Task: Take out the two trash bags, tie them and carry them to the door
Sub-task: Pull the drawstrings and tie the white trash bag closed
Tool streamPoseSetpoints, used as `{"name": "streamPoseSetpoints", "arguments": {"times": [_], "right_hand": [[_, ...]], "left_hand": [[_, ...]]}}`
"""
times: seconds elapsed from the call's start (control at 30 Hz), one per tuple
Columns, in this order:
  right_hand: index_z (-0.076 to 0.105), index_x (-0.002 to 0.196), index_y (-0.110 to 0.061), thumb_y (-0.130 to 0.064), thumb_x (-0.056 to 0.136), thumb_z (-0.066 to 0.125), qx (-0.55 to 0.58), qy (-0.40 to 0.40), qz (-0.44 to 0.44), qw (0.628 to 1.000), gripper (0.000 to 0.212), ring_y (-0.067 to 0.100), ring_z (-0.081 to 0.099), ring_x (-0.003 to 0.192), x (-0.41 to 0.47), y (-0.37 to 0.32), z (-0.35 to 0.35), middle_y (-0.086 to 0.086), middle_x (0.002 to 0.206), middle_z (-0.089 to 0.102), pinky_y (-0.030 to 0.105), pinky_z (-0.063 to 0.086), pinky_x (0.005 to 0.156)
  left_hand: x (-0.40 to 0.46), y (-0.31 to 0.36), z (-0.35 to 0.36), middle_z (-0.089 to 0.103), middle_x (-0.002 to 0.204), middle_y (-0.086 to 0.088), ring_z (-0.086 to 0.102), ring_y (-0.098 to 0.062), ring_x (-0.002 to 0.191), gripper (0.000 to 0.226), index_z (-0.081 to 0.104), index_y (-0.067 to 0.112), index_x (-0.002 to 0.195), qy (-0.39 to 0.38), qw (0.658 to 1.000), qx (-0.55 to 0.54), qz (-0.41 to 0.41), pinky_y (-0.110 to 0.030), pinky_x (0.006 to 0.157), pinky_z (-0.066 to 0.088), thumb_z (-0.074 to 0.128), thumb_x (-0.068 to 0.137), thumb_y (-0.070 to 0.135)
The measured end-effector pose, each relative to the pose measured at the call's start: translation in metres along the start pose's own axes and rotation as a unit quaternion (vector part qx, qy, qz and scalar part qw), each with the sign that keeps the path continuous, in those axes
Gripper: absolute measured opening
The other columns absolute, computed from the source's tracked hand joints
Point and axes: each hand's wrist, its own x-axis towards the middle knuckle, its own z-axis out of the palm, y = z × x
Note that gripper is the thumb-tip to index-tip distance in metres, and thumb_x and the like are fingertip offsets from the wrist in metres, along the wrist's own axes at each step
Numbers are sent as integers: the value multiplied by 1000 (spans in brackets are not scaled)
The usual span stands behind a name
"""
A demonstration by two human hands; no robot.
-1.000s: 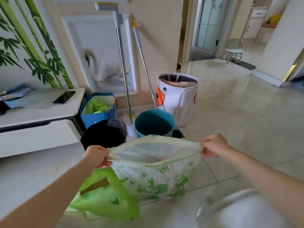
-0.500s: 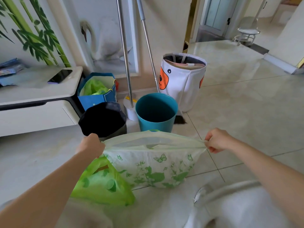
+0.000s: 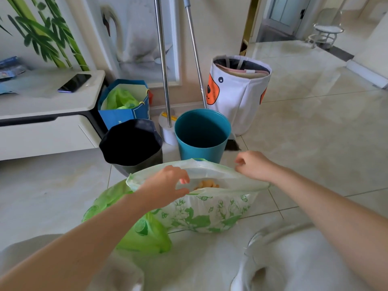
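Mouth of white green-printed plastic trash bag (image 3: 201,208) runs left-right between the hands: right hand (image 3: 253,165) pinches its far-right rim, left hand (image 3: 165,186), fingers (image 3: 184,178) loosely spread, nearest the left rim.

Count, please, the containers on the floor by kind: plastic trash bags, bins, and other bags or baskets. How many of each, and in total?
Plastic trash bags: 2, the white printed bag and the green bag.
Bins: 2, the teal bin and the black-lined bin.
Other: 2, the blue paper bag and the white fabric basket.
Total: 6.
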Motion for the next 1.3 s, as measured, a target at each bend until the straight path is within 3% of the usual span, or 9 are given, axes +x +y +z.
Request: {"name": "streamPoseSetpoints", "arguments": {"times": [0.2,0.27,0.33,0.43,0.63,0.77,0.9,1.07,1.3], "right_hand": [[61,109,7,-22,89,54,5,-14,-58,998,36,36,61,100,29,-37,20,25,108,65,45,49,90],[60,102,8,-26,90,53,-11,-26,-70,997,37,36,59,83,36,-49,26,24,90,64,38,48,74],[59,91,3,-30,91,51,-26,-34,-76,996,33,25,48,67,41,-58,31,12,74,52,32,35,58],[60,106,0,-31,92,51,-27,-54,-79,995,35,27,58,83,51,-63,37,12,92,62,35,45,70],[64,115,-2,-16,89,57,12,-51,-96,994,31,32,61,104,60,-67,35,16,114,67,37,48,91],[73,97,-7,-16,88,60,54,-21,-125,990,18,23,63,90,57,-73,28,9,95,72,27,47,75],[73,88,-10,-18,86,64,82,3,-136,987,13,15,60,82,51,-72,20,0,83,68,24,43,72],[73,86,-12,-19,85,64,87,48,-136,986,11,10,55,73,43,-65,13,-4,79,65,13,35,57],[68,82,-16,-18,87,62,136,100,-154,974,8,0,54,63,29,-68,-9,-15,68,61,23,40,62]], "left_hand": [[10,12,12,57,107,13,48,-9,107,32,61,31,104,-38,995,62,64,-30,84,44,71,77,46],[12,12,15,56,108,11,48,-12,105,31,59,31,106,-47,989,113,81,-27,80,41,69,79,42],[12,12,19,55,110,9,50,-14,103,28,57,30,109,-42,980,164,104,-25,77,35,66,83,35],[12,11,23,58,108,4,55,-19,100,19,57,23,107,-23,977,185,109,-29,78,39,53,89,19],[13,11,19,59,102,11,57,-15,95,11,59,27,95,-23,996,73,38,-31,77,48,53,88,21],[13,11,14,63,100,13,57,-11,95,8,65,28,93,-28,1000,9,8,-29,81,49,62,86,31],[13,13,5,65,91,13,59,-9,93,9,70,27,89,-44,998,-46,-11,-31,85,51,69,82,31],[10,15,-14,65,77,15,61,-1,77,7,70,26,78,-46,989,-133,-36,-20,73,49,75,78,30],[7,22,-36,68,74,13,65,-3,75,9,67,27,75,22,983,-179,-34,-21,76,52,74,79,24]]}}
